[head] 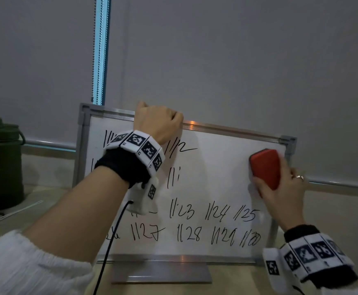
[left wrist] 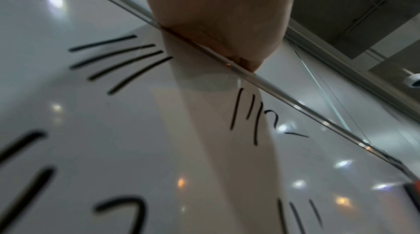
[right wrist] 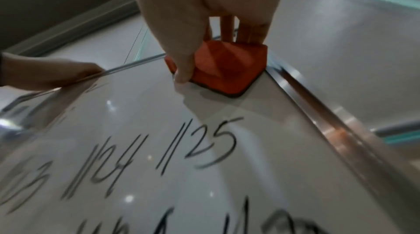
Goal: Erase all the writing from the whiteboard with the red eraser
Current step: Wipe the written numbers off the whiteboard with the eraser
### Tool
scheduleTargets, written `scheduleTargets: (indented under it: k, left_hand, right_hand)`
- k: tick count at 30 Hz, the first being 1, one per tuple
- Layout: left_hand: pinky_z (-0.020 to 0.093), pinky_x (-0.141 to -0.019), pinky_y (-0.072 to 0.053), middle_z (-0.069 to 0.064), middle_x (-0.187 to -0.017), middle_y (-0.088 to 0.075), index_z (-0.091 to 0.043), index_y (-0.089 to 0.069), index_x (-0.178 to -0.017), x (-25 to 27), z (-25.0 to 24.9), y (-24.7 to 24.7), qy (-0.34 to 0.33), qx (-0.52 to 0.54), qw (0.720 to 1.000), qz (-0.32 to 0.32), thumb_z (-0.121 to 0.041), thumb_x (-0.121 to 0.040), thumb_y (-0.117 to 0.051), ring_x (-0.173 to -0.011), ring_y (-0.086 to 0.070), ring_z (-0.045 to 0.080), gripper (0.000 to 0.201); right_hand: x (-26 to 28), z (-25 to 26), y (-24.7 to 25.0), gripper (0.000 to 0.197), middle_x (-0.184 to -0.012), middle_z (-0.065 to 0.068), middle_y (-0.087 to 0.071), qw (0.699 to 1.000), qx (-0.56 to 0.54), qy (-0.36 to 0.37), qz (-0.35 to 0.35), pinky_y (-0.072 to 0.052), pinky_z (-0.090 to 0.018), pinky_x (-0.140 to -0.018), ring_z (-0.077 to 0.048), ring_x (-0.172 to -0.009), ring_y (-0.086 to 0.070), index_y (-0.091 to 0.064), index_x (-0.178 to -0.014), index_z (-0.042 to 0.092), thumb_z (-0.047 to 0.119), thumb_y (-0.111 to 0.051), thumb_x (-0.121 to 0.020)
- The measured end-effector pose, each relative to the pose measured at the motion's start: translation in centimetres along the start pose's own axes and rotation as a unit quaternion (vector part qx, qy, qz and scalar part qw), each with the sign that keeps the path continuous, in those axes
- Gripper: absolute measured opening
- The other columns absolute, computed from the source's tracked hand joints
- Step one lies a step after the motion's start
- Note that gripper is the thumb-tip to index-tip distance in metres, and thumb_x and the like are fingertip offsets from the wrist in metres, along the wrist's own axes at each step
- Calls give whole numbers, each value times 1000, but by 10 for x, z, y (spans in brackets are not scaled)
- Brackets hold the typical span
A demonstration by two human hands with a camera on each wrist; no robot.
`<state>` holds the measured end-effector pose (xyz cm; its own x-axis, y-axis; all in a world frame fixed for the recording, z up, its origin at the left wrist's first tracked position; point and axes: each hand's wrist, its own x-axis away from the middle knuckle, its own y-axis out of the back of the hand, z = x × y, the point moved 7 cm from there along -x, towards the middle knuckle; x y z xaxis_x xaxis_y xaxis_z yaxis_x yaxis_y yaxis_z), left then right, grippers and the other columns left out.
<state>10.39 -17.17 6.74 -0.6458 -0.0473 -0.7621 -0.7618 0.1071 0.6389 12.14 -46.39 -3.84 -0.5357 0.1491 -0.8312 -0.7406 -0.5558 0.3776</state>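
Note:
A small framed whiteboard (head: 220, 184) stands upright on a metal foot on the table. Black handwritten dates cover its left side and two bottom rows (head: 216, 226); the upper right area is wiped blank. My right hand (head: 280, 196) grips the red eraser (head: 265, 167) and presses it flat on the board near the top right corner, also seen in the right wrist view as the eraser (right wrist: 222, 69). My left hand (head: 156, 122) curls over the board's top frame edge (left wrist: 204, 47), holding it steady. Its arm hides part of the writing.
A dark green lidded bottle (head: 1, 162) stands on the table at the left, with thin white sticks (head: 18, 211) lying in front of it. A grey roller blind (head: 216, 60) with a bead chain (head: 96, 50) hangs behind the board.

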Motion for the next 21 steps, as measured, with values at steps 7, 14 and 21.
scheduleTargets:
  k: [7, 14, 21]
  left_hand:
    - [37, -95, -26, 6, -74, -63, -13, -63, -74, -1, 0, 3, -5, 2, 1000, 5, -30, -94, -23, -68, -49, 23, 47]
    - [37, -97, -28, 11, -92, -71, -16, -68, -82, 1, -2, 5, -4, -7, 1000, 17, -31, -95, -24, -72, -48, 23, 47]
    - [38, -97, -27, 6, -85, -66, -14, -66, -86, 1, -3, 3, -9, 5, 998, 69, -33, -96, -23, -78, -56, 23, 48]
  right_hand:
    - [16, 36, -1, 87, -98, -20, -57, 936, 155, 301, 95, -48, -45, -64, -37, -75, -49, -41, -125, 15, 12, -87, -51]
    - [-13, 40, 7, 76, -112, -18, -51, 958, 128, 255, 24, -37, -43, -83, -36, -90, -43, -40, -131, 19, 10, -76, -64]
    - [38, 41, -8, 88, -100, -12, -52, 927, 155, 330, 84, -47, -45, -63, -25, -83, -37, -44, -126, 16, 25, -87, -50]
